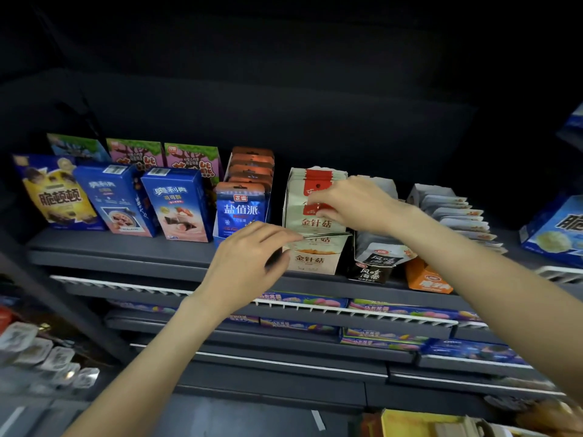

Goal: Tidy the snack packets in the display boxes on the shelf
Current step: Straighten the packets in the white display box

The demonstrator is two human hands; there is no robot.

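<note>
Here, both hands work at the cream-coloured display box [310,258] that sits at the front lip of the dark upper shelf [126,247]. The right hand [353,206] reaches in from the right and pinches the top of the front snack packet [310,212], a pale pouch with a red band, standing upright in a row inside that box. The left hand [252,263] is at the box's left front corner, its fingers loosely curled with the fingertips at the box's upper front edge; whether it actually grips the cardboard I cannot tell.

Just left of the box stands a blue display box of blue-fronted packets [241,211], with a narrow gap between the two. Just right, a box of grey and black packets [377,263] leans forward over the shelf edge, and beyond it an orange box [427,279] holds a fanned row of pale packets [457,216]. Further left, tall blue cartons [176,205] stand near the edge.

Above the packets is dark open space. Below the shelf lip runs a white wire rail [315,307] over flat colourful boxes.
</note>
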